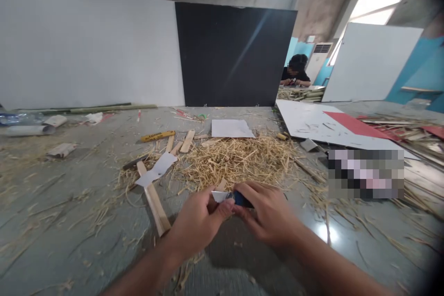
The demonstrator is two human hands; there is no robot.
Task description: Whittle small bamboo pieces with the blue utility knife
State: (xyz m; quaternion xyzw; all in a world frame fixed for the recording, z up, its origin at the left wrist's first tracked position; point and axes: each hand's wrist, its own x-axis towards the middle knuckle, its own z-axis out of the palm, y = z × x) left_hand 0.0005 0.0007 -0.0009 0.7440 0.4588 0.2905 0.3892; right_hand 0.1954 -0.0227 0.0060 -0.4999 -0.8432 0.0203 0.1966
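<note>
Above the table's near part, my two hands meet closely. My left hand is closed, with its thumb and fingers pinching a small white piece, which looks like paper. My right hand wraps its fingers round a dark blue object; its kind is mostly hidden by the fingers. The white piece and the blue object touch or nearly touch, which I cannot make out. Just beyond the hands lies a heap of straw-coloured shavings. A flat wooden strip lies left of my left hand, partly under a white paper.
A yellow box, short wood pieces and a white sheet lie beyond. White boards and a black panel stand behind. At right are a white board and split strips. A person sits far back.
</note>
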